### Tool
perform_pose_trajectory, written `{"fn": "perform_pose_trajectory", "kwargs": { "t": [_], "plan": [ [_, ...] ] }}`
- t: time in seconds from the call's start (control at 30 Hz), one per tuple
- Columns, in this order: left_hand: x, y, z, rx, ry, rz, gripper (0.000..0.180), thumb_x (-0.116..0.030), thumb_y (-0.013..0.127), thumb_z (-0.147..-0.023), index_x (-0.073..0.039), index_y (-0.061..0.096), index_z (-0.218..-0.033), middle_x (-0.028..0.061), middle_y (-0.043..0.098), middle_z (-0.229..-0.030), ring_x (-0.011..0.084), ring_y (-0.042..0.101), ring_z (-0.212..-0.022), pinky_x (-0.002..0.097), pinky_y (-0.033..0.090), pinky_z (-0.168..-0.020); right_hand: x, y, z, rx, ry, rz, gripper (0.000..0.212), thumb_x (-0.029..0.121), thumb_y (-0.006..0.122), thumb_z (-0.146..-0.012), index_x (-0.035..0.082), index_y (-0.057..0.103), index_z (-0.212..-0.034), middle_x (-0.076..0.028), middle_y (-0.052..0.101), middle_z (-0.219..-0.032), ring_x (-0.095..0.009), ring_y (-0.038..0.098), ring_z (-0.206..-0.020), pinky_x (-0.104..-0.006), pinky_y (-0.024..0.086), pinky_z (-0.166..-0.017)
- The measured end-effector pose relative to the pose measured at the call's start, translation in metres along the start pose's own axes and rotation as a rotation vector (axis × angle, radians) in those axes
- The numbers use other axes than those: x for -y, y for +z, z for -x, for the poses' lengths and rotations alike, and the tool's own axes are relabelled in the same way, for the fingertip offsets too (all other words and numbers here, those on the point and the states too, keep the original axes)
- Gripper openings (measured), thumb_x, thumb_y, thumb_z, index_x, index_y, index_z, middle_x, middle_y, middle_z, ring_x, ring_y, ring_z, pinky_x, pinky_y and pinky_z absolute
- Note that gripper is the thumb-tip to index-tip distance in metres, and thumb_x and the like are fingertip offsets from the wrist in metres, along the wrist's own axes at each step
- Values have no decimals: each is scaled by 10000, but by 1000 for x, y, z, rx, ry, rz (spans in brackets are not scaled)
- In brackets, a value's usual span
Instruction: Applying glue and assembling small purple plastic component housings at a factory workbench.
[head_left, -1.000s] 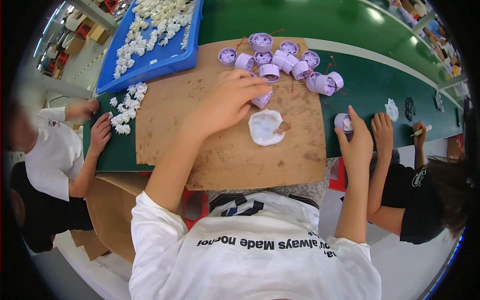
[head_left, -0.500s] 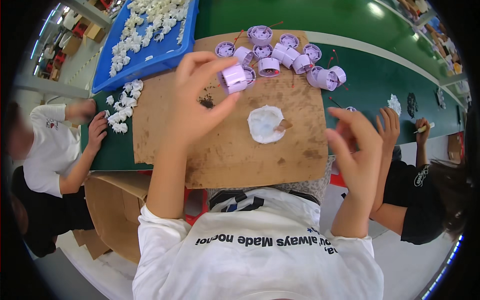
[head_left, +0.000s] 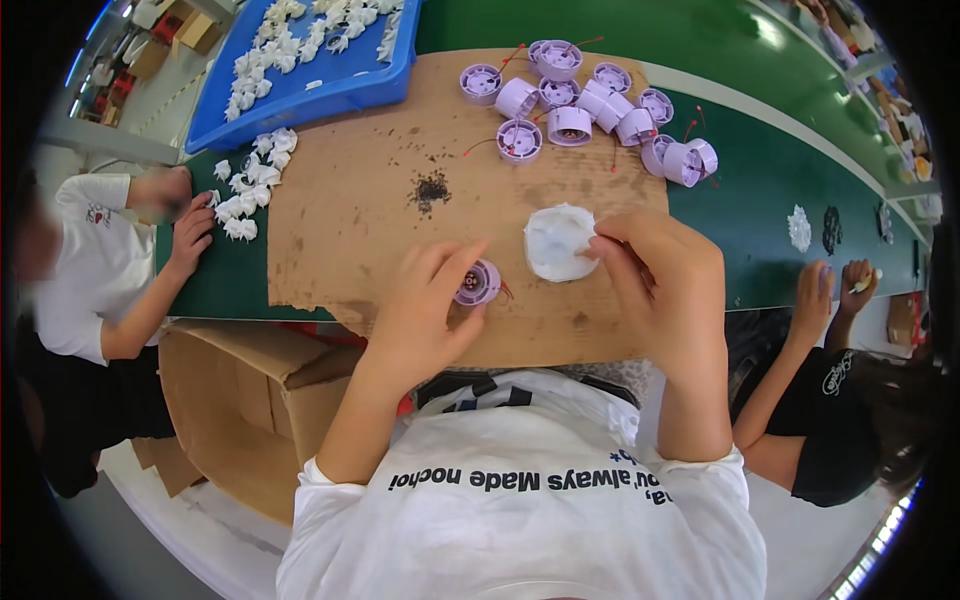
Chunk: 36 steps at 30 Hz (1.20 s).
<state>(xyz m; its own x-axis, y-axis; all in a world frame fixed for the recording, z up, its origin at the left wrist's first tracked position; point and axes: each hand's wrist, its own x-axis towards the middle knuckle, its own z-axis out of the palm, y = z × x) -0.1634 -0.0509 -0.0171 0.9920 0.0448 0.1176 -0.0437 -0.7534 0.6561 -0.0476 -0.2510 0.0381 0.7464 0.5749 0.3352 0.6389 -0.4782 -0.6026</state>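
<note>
My left hand (head_left: 425, 310) is closed around the side of a round purple plastic housing (head_left: 478, 283), just above the cardboard. The housing's open end faces up, showing dark parts inside and a short red wire. My right hand (head_left: 665, 285) has its thumb and fingers pinched together at the right rim of a shallow white dish (head_left: 558, 240) with pale paste in it. Whatever lies between those fingertips is hidden. Farther back, several similar purple housings (head_left: 570, 125) with thin red-tipped wires lie in a cluster, and one housing (head_left: 519, 141) sits at its near left.
Stained cardboard (head_left: 340, 220) covers the green table. A pile of tiny dark bits (head_left: 430, 190) lies on it. White crumpled pieces (head_left: 250, 190) lie left, below a blue tray (head_left: 300, 105) of more. People work on both sides. An open carton (head_left: 220, 400) stands lower left.
My left hand has brought a purple housing down and nearer from beside the cluster. My right hand has moved left to the dish, where a brown piece showed earlier, and its fingers have closed.
</note>
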Motion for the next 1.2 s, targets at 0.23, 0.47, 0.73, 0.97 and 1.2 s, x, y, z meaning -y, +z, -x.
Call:
{"fn": "perform_pose_trajectory", "kwargs": {
  "t": [0.23,0.47,0.73,0.97,1.2],
  "plan": [
    [12,15,0,-95,9,34,526,-92,705,-713,-32,537,-1207,152,551,-1114,337,511,-1020,401,407,-898,6,-6,8,-115,41,-76,102,-16,684,-751,6,643,-842,-91,614,-708,-180,564,-553,-267,426,-509],
    [9,8,8,-143,-47,331,504,-26,707,-715,-29,533,-1188,110,517,-1104,252,534,-1028,341,440,-882,-6,-1,27,-290,371,-565,66,21,636,-852,-23,625,-899,-58,625,-725,-89,547,-577,-203,417,-505],
    [-13,-1,10,-181,-123,982,566,67,696,-674,13,496,-1200,75,438,-1142,155,531,-1041,272,440,-906,-29,7,47,-239,228,-1185,121,36,556,-883,-57,551,-960,-137,595,-818,-216,626,-688,-315,528,-601],
    [-25,3,5,-176,-8,1009,558,22,662,-652,13,476,-1178,95,432,-1115,237,533,-1122,331,439,-916,-23,5,52,-209,215,-1385,134,-5,519,-860,-61,523,-982,-161,584,-866,-240,629,-714,-338,529,-637],
    [-33,2,5,-139,19,916,546,59,648,-614,-25,541,-1143,81,443,-1127,152,543,-941,255,447,-829,-12,5,50,-176,433,-1365,144,-32,513,-856,-55,534,-997,-153,618,-816,-206,624,-681,-306,519,-627]
  ]
}}
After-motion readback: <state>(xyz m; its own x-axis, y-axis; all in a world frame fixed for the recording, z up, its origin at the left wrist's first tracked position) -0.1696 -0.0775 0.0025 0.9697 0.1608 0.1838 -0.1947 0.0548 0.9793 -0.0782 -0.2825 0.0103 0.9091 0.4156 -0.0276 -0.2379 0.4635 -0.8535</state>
